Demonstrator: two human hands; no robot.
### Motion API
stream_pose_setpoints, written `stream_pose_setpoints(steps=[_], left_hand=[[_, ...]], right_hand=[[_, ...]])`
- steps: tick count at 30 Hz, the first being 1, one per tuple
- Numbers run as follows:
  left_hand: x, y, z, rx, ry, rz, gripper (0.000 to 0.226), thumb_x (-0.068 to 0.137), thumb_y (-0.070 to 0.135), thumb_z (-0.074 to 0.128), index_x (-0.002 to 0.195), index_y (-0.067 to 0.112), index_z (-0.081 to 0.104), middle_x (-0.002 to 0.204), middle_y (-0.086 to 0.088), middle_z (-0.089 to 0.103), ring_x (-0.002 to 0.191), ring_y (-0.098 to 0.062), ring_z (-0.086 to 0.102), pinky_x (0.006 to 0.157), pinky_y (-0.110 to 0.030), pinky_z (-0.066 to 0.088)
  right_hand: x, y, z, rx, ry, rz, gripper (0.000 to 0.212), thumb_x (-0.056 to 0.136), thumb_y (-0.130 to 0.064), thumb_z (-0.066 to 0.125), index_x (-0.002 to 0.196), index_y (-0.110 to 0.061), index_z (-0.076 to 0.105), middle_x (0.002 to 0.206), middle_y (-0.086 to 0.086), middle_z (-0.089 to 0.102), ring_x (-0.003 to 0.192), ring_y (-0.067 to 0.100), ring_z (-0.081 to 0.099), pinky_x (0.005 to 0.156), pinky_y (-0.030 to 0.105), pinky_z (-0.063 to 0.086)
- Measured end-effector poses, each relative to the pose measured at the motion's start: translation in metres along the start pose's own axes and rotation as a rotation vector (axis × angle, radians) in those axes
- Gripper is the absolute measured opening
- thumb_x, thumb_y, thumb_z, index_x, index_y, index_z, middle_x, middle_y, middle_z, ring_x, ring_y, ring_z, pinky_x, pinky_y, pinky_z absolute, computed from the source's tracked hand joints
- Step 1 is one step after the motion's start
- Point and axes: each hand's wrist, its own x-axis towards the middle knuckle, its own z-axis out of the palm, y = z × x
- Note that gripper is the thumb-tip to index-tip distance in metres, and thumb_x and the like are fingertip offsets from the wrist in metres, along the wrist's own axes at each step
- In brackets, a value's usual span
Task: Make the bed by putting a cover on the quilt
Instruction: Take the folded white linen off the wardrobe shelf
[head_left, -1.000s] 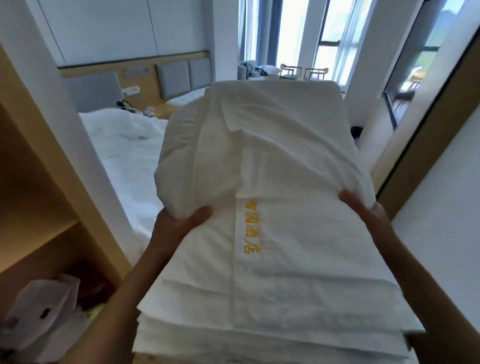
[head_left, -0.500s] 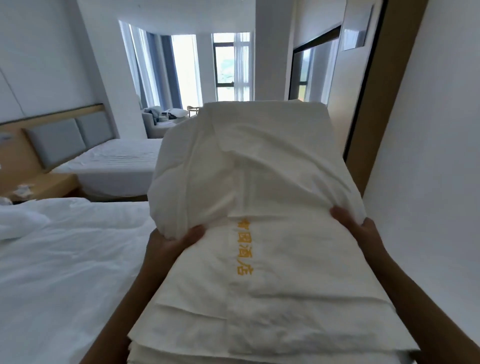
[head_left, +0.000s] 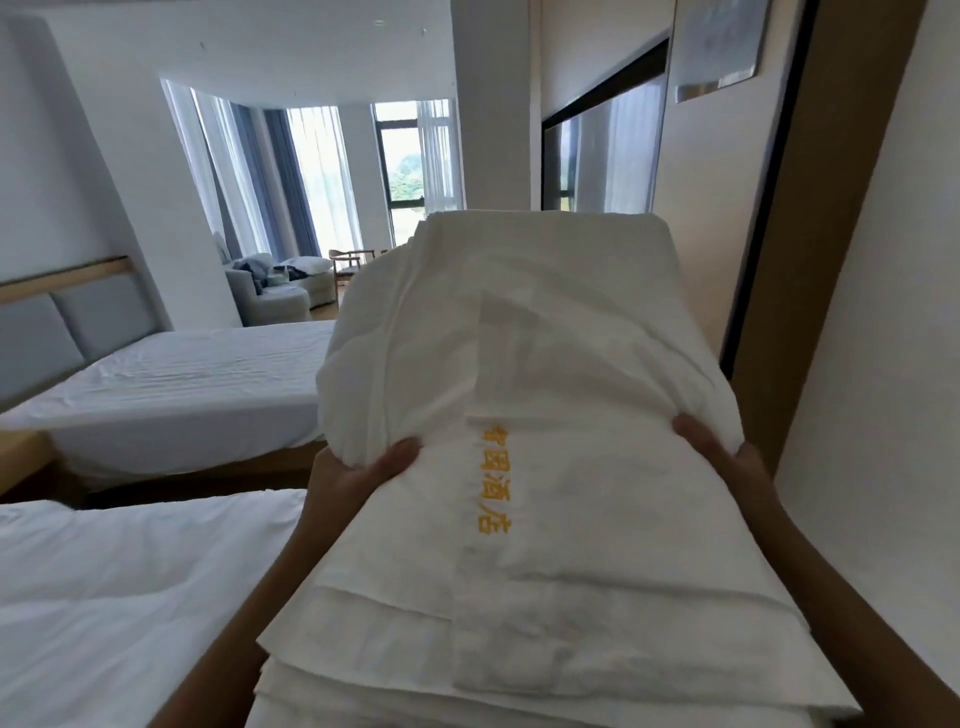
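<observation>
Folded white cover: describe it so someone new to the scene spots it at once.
Right of the near white bed, the left hand and right hand carry stacked white linen. The folded white cover lies flat on top, alone marked with a vertical line of gold characters.

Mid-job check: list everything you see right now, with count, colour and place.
folded linen stack: one, white with yellow lettering, centre, held in both hands
rumpled quilt: one, white, lower left foreground
far bed: one, white sheet, middle left
headboard: one, grey panels, wood trim, far left
armchairs: apparently two, pale grey, by the window
curtains: several, blue-grey and sheer white, flanking the window
left hand: grips the stack's left edge, thumb on top
right hand: grips the stack's right edge
</observation>
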Motion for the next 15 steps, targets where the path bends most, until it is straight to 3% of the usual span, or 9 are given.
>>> stream_pose_setpoints(steps=[2, 3, 5, 7, 9, 10, 12, 15], left_hand=[[0.044, -0.003, 0.018, 0.001, 0.027, 0.004, 0.063, 0.031, 0.059, 0.079, 0.080, 0.026, 0.060, 0.061, 0.016, 0.069, 0.063, 0.000, 0.065, 0.051, -0.013, 0.047], [0.066, -0.004, 0.026, -0.003, 0.040, 0.003, 0.062, 0.033, 0.058, 0.080, 0.081, 0.025, 0.059, 0.061, 0.015, 0.069, 0.063, -0.001, 0.066, 0.050, -0.012, 0.046], [0.112, -0.008, 0.039, -0.017, 0.055, 0.012, 0.064, 0.032, 0.059, 0.077, 0.083, 0.024, 0.060, 0.060, 0.020, 0.069, 0.061, 0.003, 0.067, 0.047, -0.009, 0.046], [0.158, -0.014, 0.047, -0.017, 0.075, 0.006, 0.062, 0.036, 0.058, 0.082, 0.083, 0.025, 0.061, 0.061, 0.022, 0.069, 0.064, 0.002, 0.067, 0.048, -0.009, 0.046], [0.205, -0.021, 0.051, -0.026, 0.104, -0.019, 0.060, 0.045, 0.055, 0.094, 0.083, 0.024, 0.060, 0.061, 0.016, 0.070, 0.069, -0.001, 0.066, 0.051, -0.014, 0.048], [0.230, -0.026, 0.050, -0.029, 0.117, -0.025, 0.060, 0.047, 0.056, 0.095, 0.083, 0.023, 0.060, 0.062, 0.015, 0.070, 0.072, -0.002, 0.066, 0.053, -0.016, 0.048], [0.285, -0.039, 0.045, -0.024, 0.135, -0.043, 0.071, 0.037, 0.065, 0.092, 0.085, 0.021, 0.063, 0.065, 0.015, 0.072, 0.072, -0.003, 0.068, 0.054, -0.016, 0.049], [0.387, -0.065, 0.033, -0.036, 0.131, -0.044, 0.091, 0.018, 0.072, 0.084, 0.092, 0.021, 0.068, 0.076, 0.013, 0.076, 0.076, -0.007, 0.073, 0.057, -0.018, 0.053]], right_hand=[[0.049, -0.002, 0.016, -0.009, -0.029, 0.002, 0.103, 0.065, -0.065, 0.077, 0.145, -0.011, 0.040, 0.106, 0.000, 0.057, 0.084, 0.014, 0.055, 0.078, 0.031, 0.043], [0.073, -0.004, 0.027, -0.004, -0.056, -0.002, 0.102, 0.065, -0.066, 0.078, 0.143, -0.013, 0.042, 0.105, 0.000, 0.057, 0.082, 0.013, 0.055, 0.070, 0.029, 0.044], [0.124, -0.011, 0.052, 0.025, -0.084, -0.041, 0.083, 0.076, -0.050, 0.081, 0.139, -0.009, 0.046, 0.101, 0.002, 0.058, 0.075, 0.007, 0.052, 0.059, 0.023, 0.040], [0.174, -0.012, 0.080, -0.017, -0.110, -0.011, 0.072, 0.078, -0.041, 0.081, 0.134, -0.007, 0.051, 0.110, 0.007, 0.061, 0.075, 0.006, 0.054, 0.054, 0.018, 0.044], [0.218, -0.010, 0.114, -0.001, -0.131, -0.035, 0.073, 0.079, -0.040, 0.081, 0.137, -0.008, 0.050, 0.121, 0.008, 0.059, 0.081, 0.016, 0.056, 0.060, 0.016, 0.047], [0.236, -0.009, 0.134, 0.029, -0.135, -0.063, 0.085, 0.074, -0.046, 0.083, 0.142, -0.010, 0.047, 0.123, 0.005, 0.058, 0.086, 0.018, 0.056, 0.067, 0.020, 0.045], [0.276, -0.003, 0.175, 0.044, -0.158, -0.043, 0.098, 0.065, -0.058, 0.085, 0.143, -0.016, 0.044, 0.114, -0.005, 0.056, 0.081, 0.013, 0.054, 0.072, 0.025, 0.041], [0.356, 0.011, 0.249, 0.001, -0.158, 0.002, 0.072, 0.083, -0.041, 0.070, 0.142, -0.007, 0.047, 0.108, 0.002, 0.059, 0.078, 0.012, 0.052, 0.069, 0.029, 0.040]])
